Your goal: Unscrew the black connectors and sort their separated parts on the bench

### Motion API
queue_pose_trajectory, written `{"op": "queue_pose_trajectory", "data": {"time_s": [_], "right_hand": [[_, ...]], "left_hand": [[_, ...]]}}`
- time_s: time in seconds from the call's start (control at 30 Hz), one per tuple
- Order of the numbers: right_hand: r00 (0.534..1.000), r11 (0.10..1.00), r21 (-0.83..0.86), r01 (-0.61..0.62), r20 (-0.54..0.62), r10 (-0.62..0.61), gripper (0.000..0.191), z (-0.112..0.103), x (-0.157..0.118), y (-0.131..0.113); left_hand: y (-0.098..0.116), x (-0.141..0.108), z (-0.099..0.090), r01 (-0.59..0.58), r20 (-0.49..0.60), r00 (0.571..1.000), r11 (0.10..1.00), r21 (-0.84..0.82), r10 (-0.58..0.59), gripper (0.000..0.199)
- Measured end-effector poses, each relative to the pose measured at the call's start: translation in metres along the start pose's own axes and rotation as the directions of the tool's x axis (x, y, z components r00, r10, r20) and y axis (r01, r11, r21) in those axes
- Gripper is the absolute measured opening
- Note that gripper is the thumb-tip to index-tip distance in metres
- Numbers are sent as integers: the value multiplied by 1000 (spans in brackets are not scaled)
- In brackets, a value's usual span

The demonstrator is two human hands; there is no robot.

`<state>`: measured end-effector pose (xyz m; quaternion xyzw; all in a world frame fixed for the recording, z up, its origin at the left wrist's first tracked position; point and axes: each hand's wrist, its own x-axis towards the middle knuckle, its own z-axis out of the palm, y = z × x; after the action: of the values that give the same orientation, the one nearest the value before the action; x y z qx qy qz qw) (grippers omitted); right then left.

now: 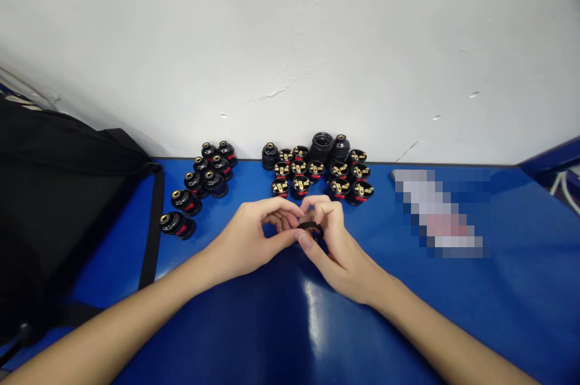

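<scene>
A small black ring (310, 225), like the threaded ring of a lamp holder, is held above the blue tabletop between my two hands. My left hand (251, 234) is closed, its thumb and fingertips meeting at the ring's left side. Curled around the right side is my right hand (338, 246), with the thumb in front and bent fingers behind; the fingers hide part of the ring. Just beyond my hands stand several open black lamp holder parts (300, 185) with brass contacts and red marks.
Several assembled black lamp holders (183, 225) lie in a slanted group at the left. Ribbed black shells (321, 148) stand by the white wall (290, 40). A black bag (67, 191) with a strap occupies the left side. A pixelated flat object (435, 213) lies at the right.
</scene>
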<state>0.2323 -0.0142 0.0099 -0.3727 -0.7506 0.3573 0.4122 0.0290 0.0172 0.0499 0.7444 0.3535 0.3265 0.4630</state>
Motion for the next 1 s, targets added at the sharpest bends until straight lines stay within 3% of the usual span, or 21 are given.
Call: {"op": "queue_pose_trajectory", "data": {"time_s": [0.13, 0.27, 0.4, 0.5, 0.7, 0.9, 1.0], "right_hand": [[998, 999, 14, -39, -43, 39, 15, -2, 1, 5], [996, 996, -34, -85, -41, 83, 13, -3, 2, 6], [999, 995, -83, -51, -14, 50, 11, -2, 4, 4], [1000, 994, -106, -28, 3, 29, 13, -1, 4, 4], [999, 992, -121, -30, 9, 32, 13, -2, 4, 6], [999, 992, -119, -45, 19, 47, 11, -2, 3, 6], [998, 992, -119, -48, 25, 51, 12, -3, 3, 6]], "left_hand": [[10, -7, -29, -122, 48, 992, 939, 323, 112, 13], [2, -7, -59, -185, 95, 981, 681, 709, 167, 15], [-18, 6, -59, -91, 82, 996, 385, 918, 40, 25], [-30, 19, -47, -43, 51, 998, 239, 970, -30, 27], [-47, 32, -41, -8, 9, 1000, 149, 989, -4, 37], [-67, 39, -48, -5, -9, 998, 232, 973, 57, 48], [-63, 35, -49, -20, -18, 990, 272, 962, 137, 49]]}}
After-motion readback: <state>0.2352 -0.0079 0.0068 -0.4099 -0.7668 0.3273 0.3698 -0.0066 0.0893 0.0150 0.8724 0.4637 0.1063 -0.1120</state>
